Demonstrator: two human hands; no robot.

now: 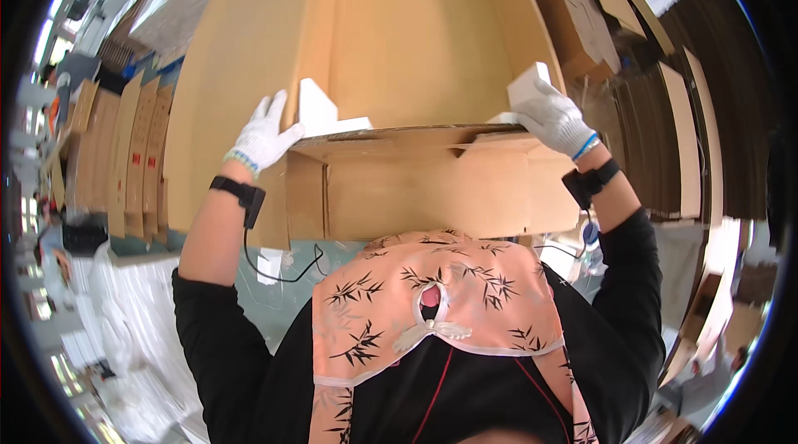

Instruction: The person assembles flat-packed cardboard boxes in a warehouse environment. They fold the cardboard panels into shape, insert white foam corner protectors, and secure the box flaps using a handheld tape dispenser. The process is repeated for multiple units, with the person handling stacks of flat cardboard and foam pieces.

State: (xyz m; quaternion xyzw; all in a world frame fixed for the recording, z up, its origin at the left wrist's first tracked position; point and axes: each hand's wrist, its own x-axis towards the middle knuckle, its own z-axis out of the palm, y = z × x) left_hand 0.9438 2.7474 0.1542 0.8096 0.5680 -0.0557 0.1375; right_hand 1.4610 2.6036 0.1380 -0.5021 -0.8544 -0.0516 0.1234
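Note:
A big open cardboard carton (pixel 416 37) lies before me, its near flap (pixel 424 194) folded down toward my body. White foam corner pieces stand inside its two near corners: the left foam corner (pixel 316 110) and the right foam corner (pixel 524 88). My left hand (pixel 264 135), in a white knit glove, rests against the carton's left wall beside the left foam corner, fingers stretched out and thumb apart. At the other corner, my right hand (pixel 555 118), gloved alike, has its fingers over the right foam corner and the carton's edge.
Stacked flat cardboard (pixel 657 136) stands close on the right, with more folded cartons (pixel 137 153) at the left. White wrapped sheets (pixel 141 344) pile up at lower left. A black cable (pixel 283 278) hangs from my left wristband. Part of a green surface (pixel 291 265) shows below the flap.

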